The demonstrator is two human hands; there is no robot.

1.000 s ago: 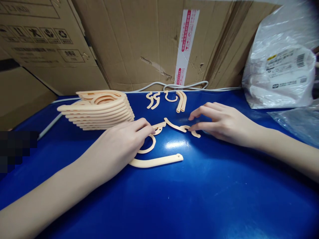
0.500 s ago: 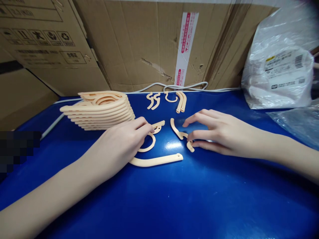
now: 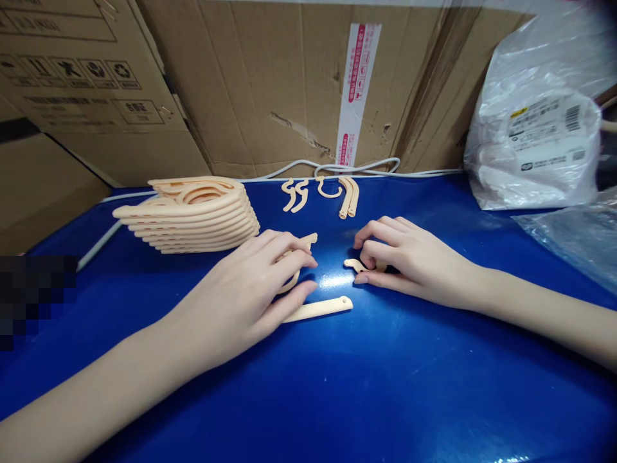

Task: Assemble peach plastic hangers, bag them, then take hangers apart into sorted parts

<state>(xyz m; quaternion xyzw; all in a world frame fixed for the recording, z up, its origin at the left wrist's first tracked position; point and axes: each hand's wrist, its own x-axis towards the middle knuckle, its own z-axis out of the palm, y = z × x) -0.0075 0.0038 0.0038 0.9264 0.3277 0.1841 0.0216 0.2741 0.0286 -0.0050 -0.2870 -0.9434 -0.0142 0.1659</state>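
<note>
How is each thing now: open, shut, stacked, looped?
Left hand: open, over cream pieces
Right hand: closed on a small piece
Long piece: lying flat, partly hidden
Pile: stacked
Curved strips: side by side
Cord: looped
Cardboard: scuffed
Labelled bag: bulging

Cream piece [image 3: 354, 264] partly behind right grip [image 3: 409, 254]; forearms [image 3: 120, 379] cropped

Moderate light; white glare on blue table [image 3: 337, 386]; sheen on plastic bag [image 3: 535, 71]; carton [image 3: 125, 146] print soft; upper right corner dark.

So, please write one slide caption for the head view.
Left hand over cream parts, right hand at a small piece, on a blue table.
</note>
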